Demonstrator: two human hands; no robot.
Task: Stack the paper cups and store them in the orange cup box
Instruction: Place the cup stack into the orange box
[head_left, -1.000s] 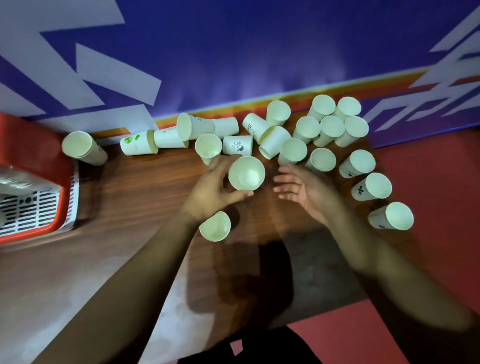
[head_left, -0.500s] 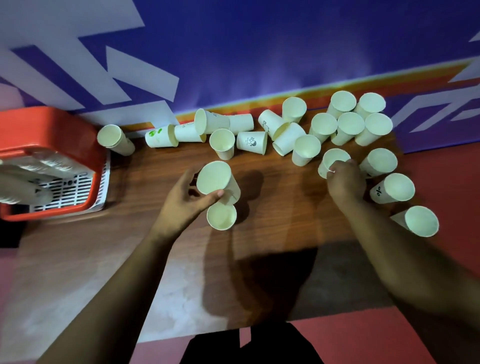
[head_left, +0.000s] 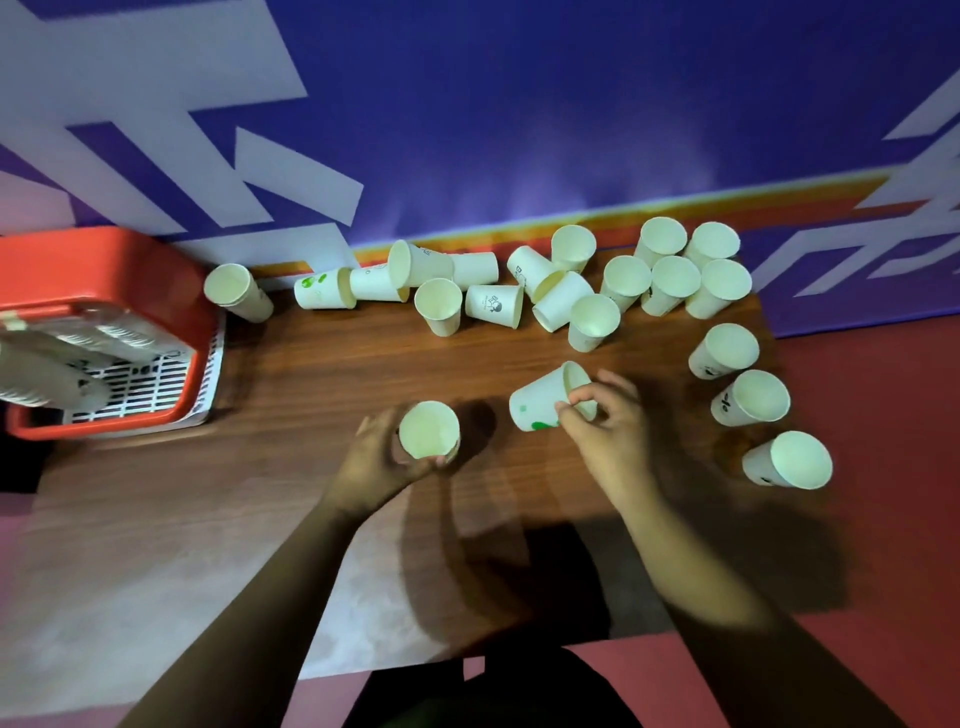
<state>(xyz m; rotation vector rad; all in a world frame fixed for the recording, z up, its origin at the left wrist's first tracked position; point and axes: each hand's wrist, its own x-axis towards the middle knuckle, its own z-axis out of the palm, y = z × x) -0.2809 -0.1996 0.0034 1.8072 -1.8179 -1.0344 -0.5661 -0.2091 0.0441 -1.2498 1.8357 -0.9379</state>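
Partly cut off by the left edge, the orange cup box (head_left: 109, 254) shows us only its rim and a white slotted floor. The stacked cups (head_left: 78, 338) lying on their sides in it are too blurred for us to count. We cannot tell whether the upright cup (head_left: 428, 430) in the left hand (head_left: 382, 460) is a single one or several nested, since we look straight into its mouth and the hand hides its wall. The left fingers curl round that cup from below and behind, mostly out of sight. The right hand (head_left: 610, 436) pinches a tilted cup (head_left: 537, 408) near its rim between thumb and fingertips. This cup carries green marks near its base, but the print is too small for us to read. Its base points toward the left hand's cup, close beside it yet apart. Both hands hover over the middle of the wooden table (head_left: 322, 374), well apart from the box at the left. Behind them, along the blue wall, lies a cluster of loose cups (head_left: 626, 275), some upright and some toppled. Three more cups (head_left: 750, 397) run down the table's right edge, near the right hand, and a lone cup (head_left: 236, 291) sits just beside the box.
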